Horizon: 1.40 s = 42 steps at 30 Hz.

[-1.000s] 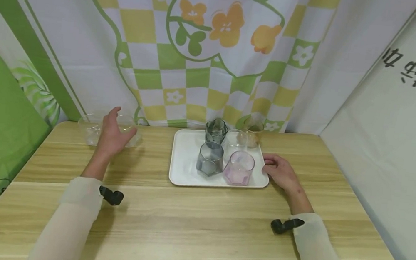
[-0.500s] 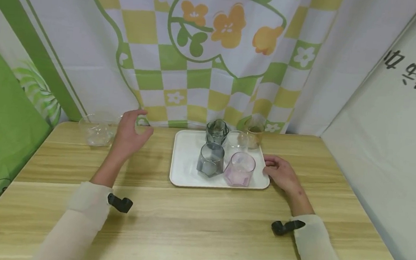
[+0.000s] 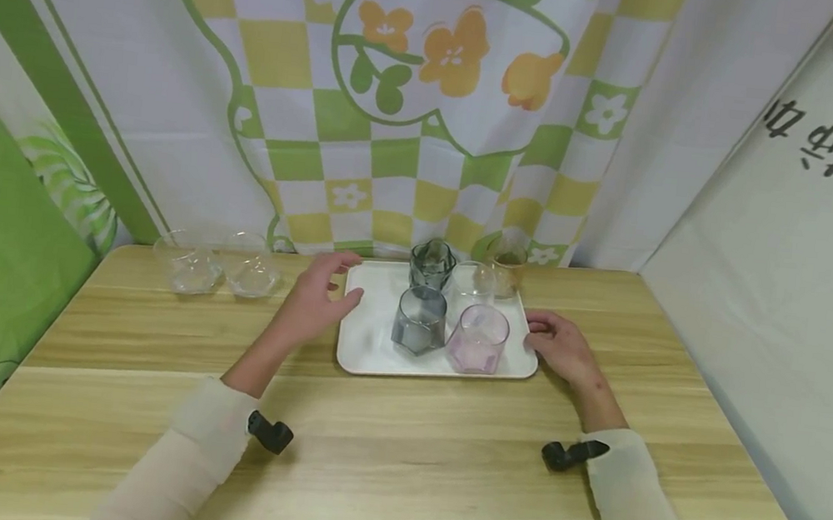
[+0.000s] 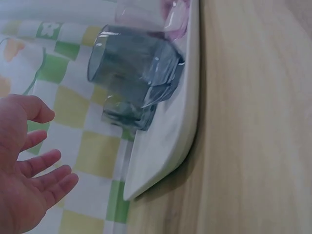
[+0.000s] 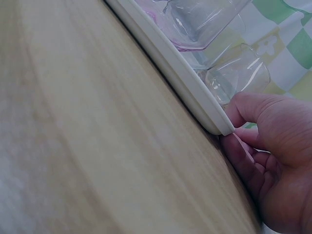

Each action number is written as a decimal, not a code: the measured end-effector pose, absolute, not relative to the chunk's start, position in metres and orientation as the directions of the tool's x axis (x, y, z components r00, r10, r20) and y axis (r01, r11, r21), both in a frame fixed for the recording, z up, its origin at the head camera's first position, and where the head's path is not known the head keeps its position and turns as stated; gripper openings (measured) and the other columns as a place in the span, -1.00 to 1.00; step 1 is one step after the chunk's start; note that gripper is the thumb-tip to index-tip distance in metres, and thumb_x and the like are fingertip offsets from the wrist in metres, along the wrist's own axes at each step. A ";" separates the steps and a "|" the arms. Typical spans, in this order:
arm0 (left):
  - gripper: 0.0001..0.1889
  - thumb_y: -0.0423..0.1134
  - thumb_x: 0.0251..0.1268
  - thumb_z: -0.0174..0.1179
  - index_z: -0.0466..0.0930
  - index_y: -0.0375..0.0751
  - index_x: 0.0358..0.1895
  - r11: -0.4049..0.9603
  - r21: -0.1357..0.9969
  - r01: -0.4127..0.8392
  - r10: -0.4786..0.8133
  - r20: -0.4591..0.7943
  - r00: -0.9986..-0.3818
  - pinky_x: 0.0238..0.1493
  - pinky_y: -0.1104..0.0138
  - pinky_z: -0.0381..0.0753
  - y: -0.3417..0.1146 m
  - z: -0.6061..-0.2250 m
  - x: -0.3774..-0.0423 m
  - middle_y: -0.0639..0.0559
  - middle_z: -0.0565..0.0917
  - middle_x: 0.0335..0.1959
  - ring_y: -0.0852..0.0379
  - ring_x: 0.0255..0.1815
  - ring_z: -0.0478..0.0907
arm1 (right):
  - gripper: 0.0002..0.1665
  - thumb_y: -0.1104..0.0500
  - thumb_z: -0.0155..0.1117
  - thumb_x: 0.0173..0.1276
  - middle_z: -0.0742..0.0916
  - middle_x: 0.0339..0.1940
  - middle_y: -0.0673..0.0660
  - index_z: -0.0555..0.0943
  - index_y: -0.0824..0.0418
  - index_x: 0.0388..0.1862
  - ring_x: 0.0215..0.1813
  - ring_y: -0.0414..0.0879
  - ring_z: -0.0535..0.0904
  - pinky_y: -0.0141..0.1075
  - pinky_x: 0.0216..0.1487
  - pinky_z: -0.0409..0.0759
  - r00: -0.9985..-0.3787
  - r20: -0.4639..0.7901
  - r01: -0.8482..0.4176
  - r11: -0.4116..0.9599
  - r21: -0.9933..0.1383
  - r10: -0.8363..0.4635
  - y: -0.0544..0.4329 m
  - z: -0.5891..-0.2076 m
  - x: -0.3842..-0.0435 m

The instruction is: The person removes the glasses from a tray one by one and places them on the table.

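Observation:
A white rectangular tray (image 3: 370,348) lies on the wooden table with several glasses on it. A grey-blue glass (image 3: 420,323) and a pale pink glass (image 3: 479,341) stand in front. Behind them are a dark green glass (image 3: 432,266) and a clear glass (image 3: 471,284). My right hand (image 3: 562,347) pinches the tray's right edge, thumb at the rim and fingers lower down, as the right wrist view shows. At the tray's left edge is my left hand (image 3: 315,299), its fingers spread and holding nothing; the left wrist view shows them apart from the tray.
Two clear glasses (image 3: 253,269) stand at the table's back left. An amber glass (image 3: 509,269) is at the tray's back right corner; whether it stands on the tray I cannot tell. A patterned curtain (image 3: 395,166) hangs along the table's back edge.
My left hand has moved right, from the clear glasses at the back left to the tray's left edge. My right hand has stayed at the tray's right edge.

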<state>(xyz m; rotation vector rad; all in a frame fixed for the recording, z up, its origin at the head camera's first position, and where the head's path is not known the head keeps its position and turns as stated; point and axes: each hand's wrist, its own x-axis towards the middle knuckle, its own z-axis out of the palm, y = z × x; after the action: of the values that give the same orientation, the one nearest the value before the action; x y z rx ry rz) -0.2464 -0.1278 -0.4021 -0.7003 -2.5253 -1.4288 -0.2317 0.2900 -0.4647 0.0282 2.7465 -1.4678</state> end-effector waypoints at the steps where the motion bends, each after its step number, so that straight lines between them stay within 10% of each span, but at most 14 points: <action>1: -0.50 -0.34 0.40 0.29 0.46 -0.32 0.36 0.428 0.768 0.477 0.332 0.357 -0.873 0.16 -0.07 0.54 -0.125 -0.404 -0.245 -0.26 0.50 0.29 -0.27 0.28 0.43 | -0.44 0.30 0.26 0.34 0.66 0.09 0.31 0.54 0.38 0.33 -0.03 -0.02 0.60 -0.38 -0.08 0.53 -0.999 -0.033 0.029 0.553 -0.832 0.004 0.290 -0.464 -0.231; 26: -0.23 -0.22 0.25 0.48 0.34 -0.37 0.46 0.277 0.820 0.501 0.450 0.349 -0.822 0.22 -0.10 0.51 -0.071 -0.421 -0.233 -0.35 0.46 0.34 -0.28 0.30 0.45 | -0.42 0.31 0.26 0.33 0.65 0.10 0.32 0.53 0.39 0.34 0.00 0.03 0.58 -0.36 -0.05 0.52 -0.999 -0.032 0.028 0.555 -0.832 0.003 0.287 -0.462 -0.230; 42: -0.14 0.02 0.27 0.46 0.27 -0.19 0.55 0.407 0.778 0.479 0.468 0.273 -0.840 0.37 0.05 0.40 -0.054 -0.422 -0.237 -0.12 0.41 0.45 -0.11 0.44 0.35 | -0.41 0.35 0.23 0.33 0.63 0.11 0.38 0.49 0.47 0.35 -0.08 -0.06 0.58 -0.42 -0.16 0.57 -0.999 -0.031 0.021 0.510 -0.860 -0.012 0.286 -0.461 -0.230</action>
<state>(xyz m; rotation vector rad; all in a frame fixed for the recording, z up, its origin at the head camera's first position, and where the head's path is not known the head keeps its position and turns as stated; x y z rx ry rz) -0.2371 -0.0541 -0.4218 -0.8837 -2.6247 -1.4574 -0.2302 0.2862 -0.4614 0.0075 2.7011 -1.5382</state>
